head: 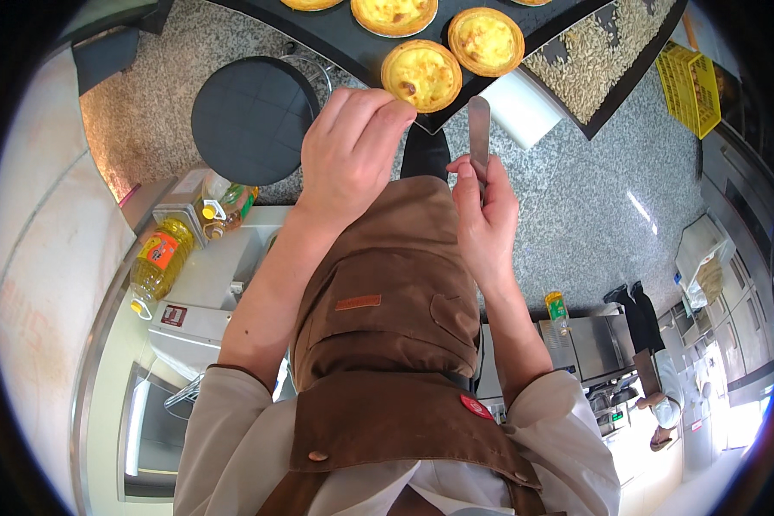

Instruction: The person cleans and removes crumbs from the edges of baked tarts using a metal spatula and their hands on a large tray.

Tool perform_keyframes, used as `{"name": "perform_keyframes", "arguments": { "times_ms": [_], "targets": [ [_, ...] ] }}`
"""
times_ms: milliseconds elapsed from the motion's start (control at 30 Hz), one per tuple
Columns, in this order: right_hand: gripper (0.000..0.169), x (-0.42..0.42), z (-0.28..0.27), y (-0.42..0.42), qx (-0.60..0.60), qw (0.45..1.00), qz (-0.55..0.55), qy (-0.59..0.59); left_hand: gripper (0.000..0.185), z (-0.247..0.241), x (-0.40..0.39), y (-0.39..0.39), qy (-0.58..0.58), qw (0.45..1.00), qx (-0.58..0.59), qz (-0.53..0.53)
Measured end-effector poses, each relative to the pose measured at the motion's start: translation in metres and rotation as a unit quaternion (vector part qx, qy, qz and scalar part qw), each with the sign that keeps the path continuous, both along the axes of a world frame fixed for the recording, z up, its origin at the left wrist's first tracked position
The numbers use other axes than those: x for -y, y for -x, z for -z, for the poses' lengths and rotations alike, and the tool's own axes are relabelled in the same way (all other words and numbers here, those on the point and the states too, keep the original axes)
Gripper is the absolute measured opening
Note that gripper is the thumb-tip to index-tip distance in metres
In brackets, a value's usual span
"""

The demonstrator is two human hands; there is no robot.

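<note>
My left hand [355, 151] is at the near edge of a baked egg tart [421, 76], its fingers bent together. The thumb is hidden, and whether the fingers grip the rim or only touch it cannot be told. That tart has a browned spot and sits at the corner of a dark baking tray [335, 39]. Beside it are a second tart [486, 42] and a third [393, 13]; others are cut off by the top of the view. My right hand [487, 206] holds a small metal palette knife [479, 132], blade pointing towards the tray.
A dark tray of pale seeds [593, 64] adjoins on the right, above a white object [522, 109]. A round black stool [255, 119] stands left. Oil bottles [161, 261] rest on the left counter. A yellow crate [689, 90] and another person [658, 380] are far right.
</note>
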State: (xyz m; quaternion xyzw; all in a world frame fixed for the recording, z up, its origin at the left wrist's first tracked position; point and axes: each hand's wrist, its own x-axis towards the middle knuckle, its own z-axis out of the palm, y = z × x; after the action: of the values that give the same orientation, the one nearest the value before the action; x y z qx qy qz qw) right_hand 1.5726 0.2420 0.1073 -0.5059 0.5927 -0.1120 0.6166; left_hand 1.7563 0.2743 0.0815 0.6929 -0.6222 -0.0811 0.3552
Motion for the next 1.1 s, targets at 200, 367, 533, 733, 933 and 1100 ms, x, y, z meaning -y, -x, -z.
{"name": "perform_keyframes", "arguments": {
  "times_ms": [200, 367, 533, 733, 933, 1100],
  "targets": [
    [0.013, 0.000, -0.002, 0.000, 0.009, 1.000, 0.008, -0.009, 0.019, -0.001, -0.027, 0.006, -0.020, 0.994, -0.061, -0.090],
    [0.012, -0.001, 0.001, 0.001, 0.027, 0.999, 0.020, -0.007, 0.017, 0.007, -0.048, 0.006, -0.061, 0.966, -0.164, -0.193],
    [0.012, -0.001, 0.000, -0.001, 0.015, 1.000, 0.011, -0.002, 0.015, 0.004, -0.037, 0.005, -0.060, 0.955, -0.200, -0.208],
    [0.011, 0.000, -0.002, -0.002, 0.015, 1.000, 0.005, -0.002, 0.018, -0.003, -0.022, 0.014, -0.061, 0.956, -0.215, -0.188],
    [0.011, -0.002, -0.002, -0.003, 0.023, 1.000, 0.002, -0.002, 0.020, 0.000, -0.008, 0.020, 0.000, 0.984, -0.108, -0.139],
    [0.012, -0.002, -0.001, 0.002, 0.011, 1.000, -0.002, 0.002, 0.019, 0.004, -0.001, 0.022, 0.016, 0.990, -0.069, -0.119]
  ]
}}
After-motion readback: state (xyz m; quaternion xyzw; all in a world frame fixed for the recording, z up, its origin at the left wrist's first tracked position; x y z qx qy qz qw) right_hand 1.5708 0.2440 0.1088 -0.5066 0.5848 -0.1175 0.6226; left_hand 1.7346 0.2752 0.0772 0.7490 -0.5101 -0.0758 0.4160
